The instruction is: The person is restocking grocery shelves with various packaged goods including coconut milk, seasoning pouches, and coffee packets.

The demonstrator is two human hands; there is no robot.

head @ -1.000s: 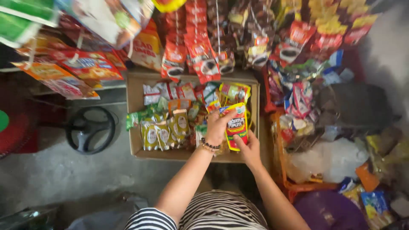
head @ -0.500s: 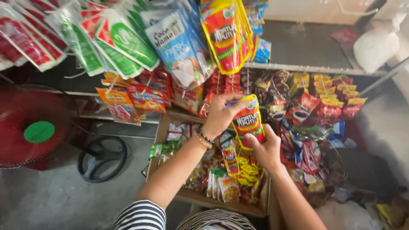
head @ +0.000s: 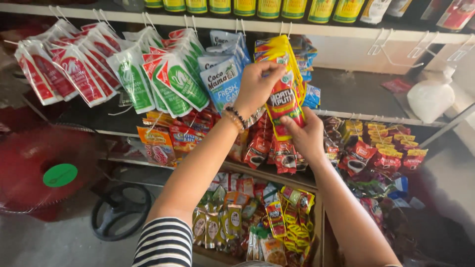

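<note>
L hand (head: 257, 84) pinches top of red-yellow sachet (head: 283, 101) at the hook w/ others; R hand (head: 307, 136) grips its bottom edge, keeping it taut.

— What's along the back?

— A pale shelf (head: 316, 29) up top with bottles (head: 247, 7) in a row, wire hooks (head: 391, 47) under it, some bare. A white bag (head: 431, 99) sits on the dark shelf below.

— And low down?

— Grey floor (head: 54, 242). A red fan (head: 47, 173) with a green disc at left, a black wheel (head: 121, 211) beside it. Shadowy at right.
</note>
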